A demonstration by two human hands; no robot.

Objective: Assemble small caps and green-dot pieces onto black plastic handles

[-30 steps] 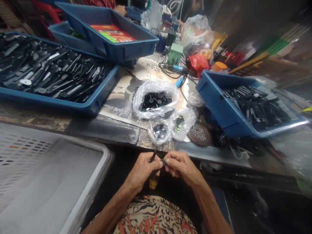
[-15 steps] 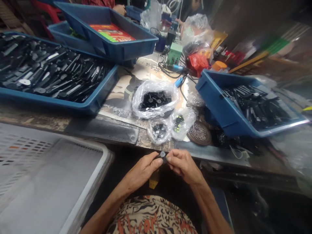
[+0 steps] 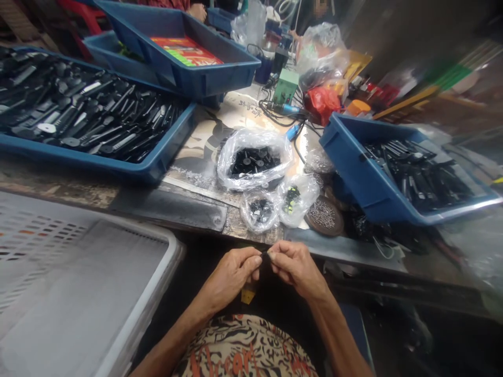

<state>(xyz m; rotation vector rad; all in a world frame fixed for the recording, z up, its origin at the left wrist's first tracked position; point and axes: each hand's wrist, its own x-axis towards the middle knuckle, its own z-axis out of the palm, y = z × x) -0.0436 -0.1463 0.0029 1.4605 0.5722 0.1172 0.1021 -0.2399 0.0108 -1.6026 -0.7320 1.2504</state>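
- The left hand (image 3: pixel 230 275) and right hand (image 3: pixel 296 267) meet just below the desk's front edge, held close to the body over the lap, where a tiny piece can be steadied.
- Their fingers (image 3: pixel 251 260) are closed from both sides on a small black part (image 3: pixel 266 254), which sits pinched between the two hands; its detail is too small to make out.
- A small yellow tag (image 3: pixel 247 296) shows beneath the hands, just above a patterned shirt (image 3: pixel 243 348).
- Within easy reach on the desk (image 3: pixel 239 225) sit a clear plastic bag of black parts (image 3: pixel 253 162), two smaller bags (image 3: pixel 259 210), and a round brown dish of tiny pins (image 3: pixel 324 215).
- Blue trays of long black pieces flank them: one (image 3: pixel 94 157) lies to the left, another (image 3: pixel 365 183) tilts towards the person.
- A white perforated crate (image 3: pixel 137 293) stands to the left, below the desk edge.
- Further back are a green box (image 3: pixel 286 86), tangled cables (image 3: pixel 275 112), and a co-worker's hand (image 3: pixel 197 11).
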